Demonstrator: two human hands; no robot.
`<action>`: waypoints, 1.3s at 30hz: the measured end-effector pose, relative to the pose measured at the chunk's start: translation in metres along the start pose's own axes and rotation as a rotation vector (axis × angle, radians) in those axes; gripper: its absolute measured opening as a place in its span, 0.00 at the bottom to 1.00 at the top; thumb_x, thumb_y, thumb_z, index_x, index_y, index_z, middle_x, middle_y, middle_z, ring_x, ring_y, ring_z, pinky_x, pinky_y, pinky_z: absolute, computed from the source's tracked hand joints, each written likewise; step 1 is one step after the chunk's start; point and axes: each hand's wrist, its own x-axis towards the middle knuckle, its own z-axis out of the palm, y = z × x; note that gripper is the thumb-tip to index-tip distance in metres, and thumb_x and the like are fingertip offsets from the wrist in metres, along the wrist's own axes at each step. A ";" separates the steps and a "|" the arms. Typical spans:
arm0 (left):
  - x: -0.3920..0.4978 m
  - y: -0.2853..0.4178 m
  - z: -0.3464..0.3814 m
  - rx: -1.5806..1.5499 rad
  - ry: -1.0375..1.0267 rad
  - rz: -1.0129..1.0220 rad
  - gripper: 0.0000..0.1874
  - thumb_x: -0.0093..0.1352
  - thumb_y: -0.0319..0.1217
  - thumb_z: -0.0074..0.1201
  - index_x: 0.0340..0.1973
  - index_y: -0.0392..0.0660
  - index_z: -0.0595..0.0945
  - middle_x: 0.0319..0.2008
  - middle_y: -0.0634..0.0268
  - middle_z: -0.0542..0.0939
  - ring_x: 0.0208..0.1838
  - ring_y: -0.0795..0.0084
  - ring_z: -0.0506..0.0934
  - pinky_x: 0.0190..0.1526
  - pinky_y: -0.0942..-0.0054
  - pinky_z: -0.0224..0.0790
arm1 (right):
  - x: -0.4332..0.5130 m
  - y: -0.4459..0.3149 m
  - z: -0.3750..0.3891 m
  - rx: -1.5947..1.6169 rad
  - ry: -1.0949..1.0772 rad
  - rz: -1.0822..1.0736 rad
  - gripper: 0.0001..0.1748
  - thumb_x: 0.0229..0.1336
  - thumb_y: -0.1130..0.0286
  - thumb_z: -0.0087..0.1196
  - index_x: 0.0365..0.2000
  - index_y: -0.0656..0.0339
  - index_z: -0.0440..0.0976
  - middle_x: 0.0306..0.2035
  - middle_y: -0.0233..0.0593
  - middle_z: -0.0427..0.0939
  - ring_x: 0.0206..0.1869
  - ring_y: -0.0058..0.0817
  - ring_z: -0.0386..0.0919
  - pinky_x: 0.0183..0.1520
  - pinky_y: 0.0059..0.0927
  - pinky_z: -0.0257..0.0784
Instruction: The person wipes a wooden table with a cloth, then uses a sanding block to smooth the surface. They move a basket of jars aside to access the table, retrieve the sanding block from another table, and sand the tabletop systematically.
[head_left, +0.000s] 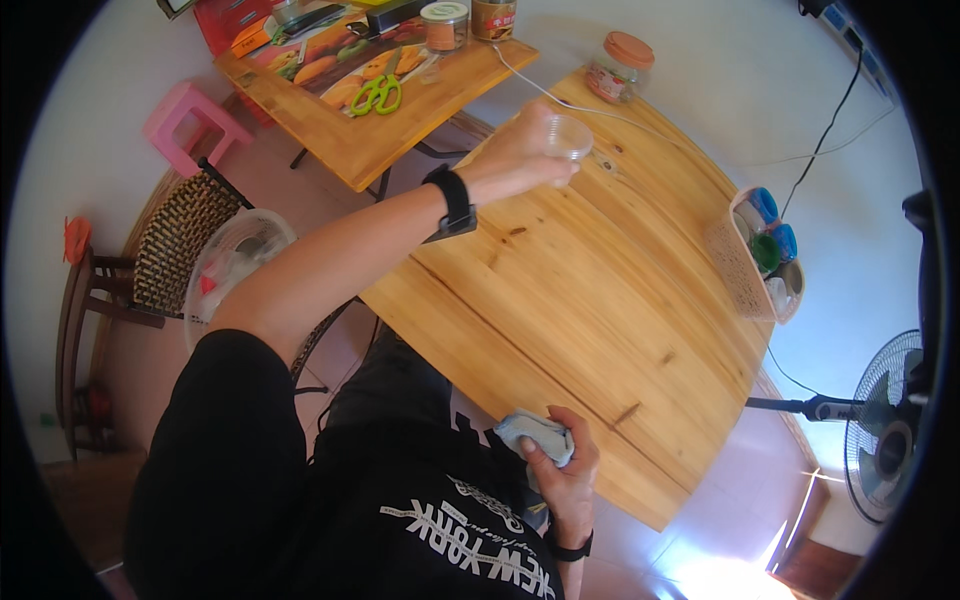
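Note:
My left hand (536, 154) reaches over the far left part of the wooden table (570, 277), its fingers around a clear, ridged plastic cup (570, 137). Whether the cup touches the tabletop cannot be told. Close to my body, at the near edge of the same table, my right hand (566, 457) grips a folded light blue cloth (536, 435). Both wrists wear black bands.
A lidded plastic jar (619, 69) stands at the table's far corner, near a white cable (600, 112). A pink basket (731, 262) of containers is at the right edge. Green-handled scissors (377, 96) lie on the side table (352, 154). A fan (889, 450) stands right.

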 end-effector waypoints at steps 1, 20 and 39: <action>-0.006 0.003 -0.007 -0.026 0.004 0.024 0.38 0.65 0.40 0.67 0.60 0.36 0.64 0.49 0.53 0.76 0.54 0.66 0.76 0.55 0.70 0.69 | 0.001 0.000 0.001 -0.005 -0.006 -0.012 0.28 0.51 0.68 0.73 0.50 0.66 0.74 0.40 0.48 0.81 0.43 0.36 0.81 0.48 0.34 0.76; -0.277 -0.006 -0.219 0.249 0.546 -0.635 0.39 0.65 0.52 0.64 0.57 0.34 0.69 0.45 0.56 0.78 0.43 0.72 0.77 0.41 0.74 0.72 | 0.022 -0.011 0.016 0.127 -0.158 0.030 0.30 0.52 0.64 0.73 0.52 0.68 0.74 0.42 0.43 0.80 0.45 0.30 0.79 0.50 0.30 0.74; -0.317 -0.071 -0.184 0.815 0.228 -0.556 0.38 0.62 0.46 0.67 0.59 0.35 0.70 0.55 0.43 0.74 0.57 0.45 0.75 0.57 0.58 0.70 | 0.029 -0.035 0.029 0.166 -0.186 0.105 0.27 0.55 0.67 0.70 0.51 0.68 0.73 0.41 0.44 0.81 0.41 0.26 0.79 0.45 0.28 0.76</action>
